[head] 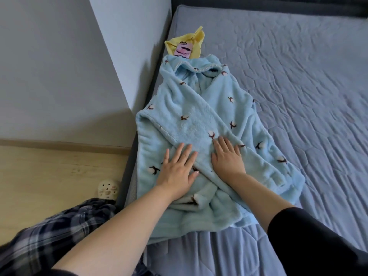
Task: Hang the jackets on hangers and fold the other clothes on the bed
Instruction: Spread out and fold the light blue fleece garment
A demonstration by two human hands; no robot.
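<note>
A light blue fleece robe [199, 120] with small brown-and-white flower prints lies on the grey quilted bed [298, 76], near its left edge. Both sleeves are folded across its front and cross over each other. My left hand [177, 170] lies flat on the lower left of the robe, fingers spread. My right hand [227, 156] presses flat on the crossed sleeves just beside it. Neither hand grips any cloth. A yellow garment [196, 39] lies beyond the robe's hood.
A pink phone [184, 49] rests on the yellow garment. A white wall [59, 66] runs along the bed's left side. On the wooden floor [49, 172] stands a cream perforated slipper [108, 189]. My plaid trouser leg [49, 236] shows at the lower left.
</note>
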